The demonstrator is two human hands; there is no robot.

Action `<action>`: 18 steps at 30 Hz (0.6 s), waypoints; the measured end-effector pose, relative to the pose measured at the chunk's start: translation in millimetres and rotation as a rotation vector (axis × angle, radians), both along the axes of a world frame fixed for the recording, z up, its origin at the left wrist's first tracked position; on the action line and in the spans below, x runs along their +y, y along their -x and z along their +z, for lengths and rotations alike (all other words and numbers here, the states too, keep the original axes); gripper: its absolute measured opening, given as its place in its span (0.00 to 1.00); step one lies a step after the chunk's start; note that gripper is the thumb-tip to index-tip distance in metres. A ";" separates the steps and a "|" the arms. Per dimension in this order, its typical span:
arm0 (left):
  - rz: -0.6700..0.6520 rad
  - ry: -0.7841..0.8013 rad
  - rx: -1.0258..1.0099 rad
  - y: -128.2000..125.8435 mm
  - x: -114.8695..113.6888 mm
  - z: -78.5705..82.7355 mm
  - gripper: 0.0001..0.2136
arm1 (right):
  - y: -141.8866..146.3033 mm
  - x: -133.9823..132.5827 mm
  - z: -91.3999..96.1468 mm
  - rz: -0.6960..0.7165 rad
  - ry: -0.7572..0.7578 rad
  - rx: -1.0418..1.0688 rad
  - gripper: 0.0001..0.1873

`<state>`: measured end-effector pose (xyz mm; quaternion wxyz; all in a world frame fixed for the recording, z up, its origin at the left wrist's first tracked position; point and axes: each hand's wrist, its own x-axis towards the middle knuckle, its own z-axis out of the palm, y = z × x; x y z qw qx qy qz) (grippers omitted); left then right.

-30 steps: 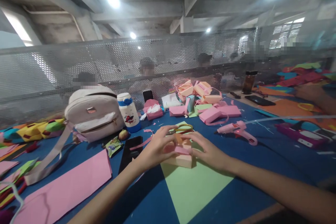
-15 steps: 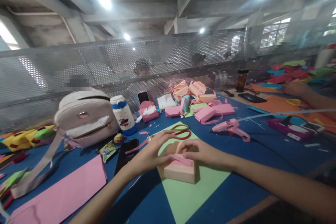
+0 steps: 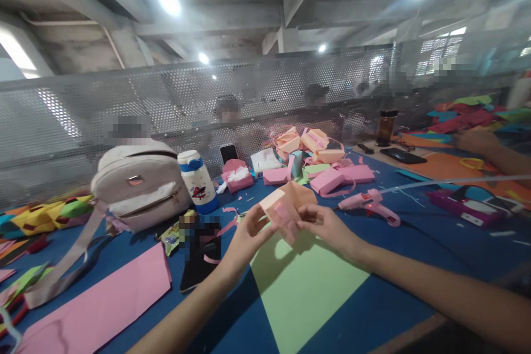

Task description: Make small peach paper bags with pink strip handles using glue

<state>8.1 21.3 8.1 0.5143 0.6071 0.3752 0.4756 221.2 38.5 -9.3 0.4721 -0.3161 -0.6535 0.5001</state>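
A small peach paper box (image 3: 277, 200) with a pink paper strip (image 3: 286, 218) on its front is held up and tilted between both hands. My left hand (image 3: 254, 228) grips its left side, fingers behind and thumb at the lower edge. With thumb and fingertips, my right hand (image 3: 322, 228) pinches the right side near the strip. An open flap stands at the box's back right. Below lies a sheet of light green paper (image 3: 307, 293) on the blue table (image 3: 224, 315). Scissors seen earlier are hidden behind the box and hands.
A pink glue gun (image 3: 370, 206) lies right of my right hand. Folded pink paper boxes (image 3: 342, 177) and peach ones (image 3: 315, 141) are piled behind. At left are a pink sheet (image 3: 103, 298), a phone (image 3: 201, 265), a bottle (image 3: 198, 180) and a backpack (image 3: 139, 188). Another person's hand (image 3: 477, 144) is far right.
Both hands have raised the peach box off the green sheet and tilted it. Its flap has come into view, and the scissors are now covered.
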 end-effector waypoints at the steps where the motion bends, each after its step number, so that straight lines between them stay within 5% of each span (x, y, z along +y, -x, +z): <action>1: -0.014 0.000 -0.013 -2.8 -2.7 0.1 0.30 | 0.5 -1.1 0.2 0.008 -0.010 -0.027 0.15; 6: 0.014 -0.111 -0.010 -9.4 -11.2 -3.4 0.22 | 2.7 -8.6 3.8 0.029 -0.117 -0.126 0.11; 13: 0.157 -0.491 0.325 -11.5 -24.7 -8.5 0.18 | 4.3 -19.3 8.1 0.038 -0.172 -0.041 0.07; 18: 0.136 -0.476 0.327 -18.0 -30.2 -10.4 0.17 | 6.0 -21.8 5.0 0.053 -0.153 0.040 0.11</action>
